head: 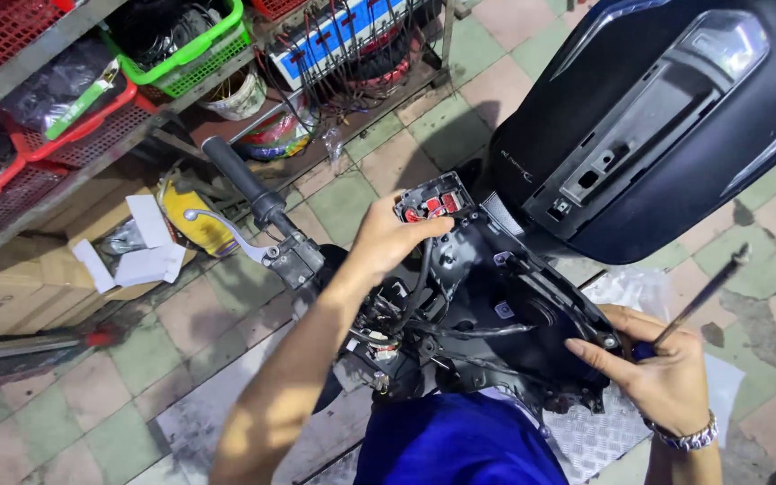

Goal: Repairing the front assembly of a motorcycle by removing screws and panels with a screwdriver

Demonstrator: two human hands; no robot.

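The left hand closes its fingers over the top edge of the black plastic scooter dashboard housing, beside its red-buttoned switch block. The right hand steadies the housing's right rim and grips what looks like a long slim screwdriver. The housing sits loose on the handlebar, beside the black rubber grip, wiring exposed: the step looks like freeing it, which calls for careful lifting.
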